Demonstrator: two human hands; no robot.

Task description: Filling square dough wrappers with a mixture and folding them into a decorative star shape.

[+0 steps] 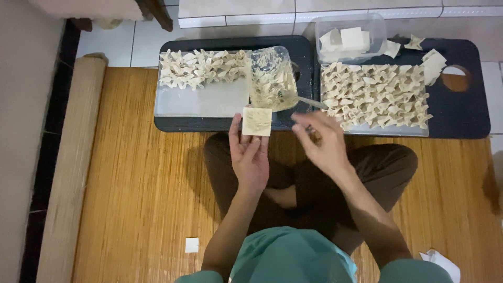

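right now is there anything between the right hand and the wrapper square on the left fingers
Nothing visible. The right hand is beside the wrapper square on the left hand, with only a bare gap over the dark tray edge between them.

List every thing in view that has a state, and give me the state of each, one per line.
left hand: palm up, open, square wrapper on fingertips
wrapper: flat, unfolded, smeared with filling
right hand: blurred, grip unclear
filling bowl: partly full, spoon inside
clear tub: lidless, holds stacked wrappers
left tray: partly covered with folded dumplings
right tray: nearly full
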